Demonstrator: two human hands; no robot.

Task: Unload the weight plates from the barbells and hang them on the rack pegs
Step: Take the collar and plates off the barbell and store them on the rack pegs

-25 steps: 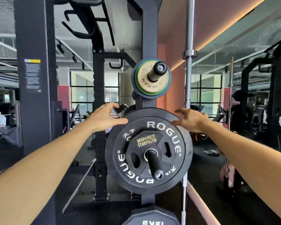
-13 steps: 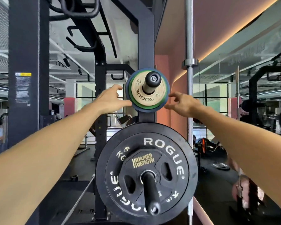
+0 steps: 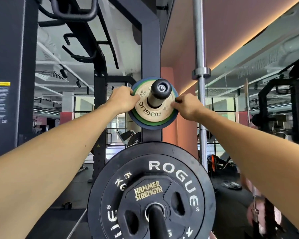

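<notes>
While hung on the upper black rack peg (image 3: 160,93), the small tan Rogue plate (image 3: 151,107) w/ green & blue plates behind is pinched at both edges by left hand (image 3: 122,100) & right hand (image 3: 186,105), fingers curled

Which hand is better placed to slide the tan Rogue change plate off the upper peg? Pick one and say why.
Left, narrowly. The left hand has its thumb on the tan Rogue change plate's face and fingers around the rim. The right hand only pinches at the stack's right edge.
</notes>
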